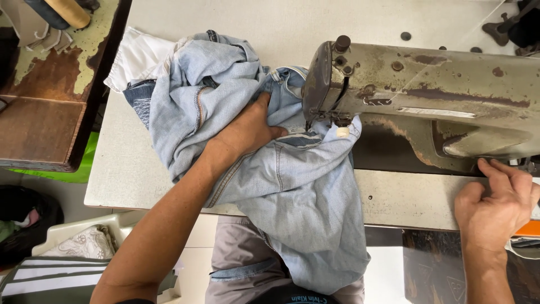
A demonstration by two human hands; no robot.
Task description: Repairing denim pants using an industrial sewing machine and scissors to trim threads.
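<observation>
A light blue denim garment point(292, 186) lies bunched on the sewing table point(124, 169) and hangs over its front edge onto my lap. My left hand point(247, 129) presses flat on the denim just left of the needle area, fingers spread over the fabric. An old, worn grey sewing machine point(427, 101) stands on the right with its head point(326, 84) over the cloth. My right hand point(498, 205) rests at the table's front right, fingertips touching the base of the machine, holding nothing I can see.
A white cloth point(132, 56) sits under the denim at the back left. A rusty, peeling wooden table point(50, 95) stands left of the sewing table. A white plastic chair with patterned fabric point(84, 242) and striped cloth is at lower left.
</observation>
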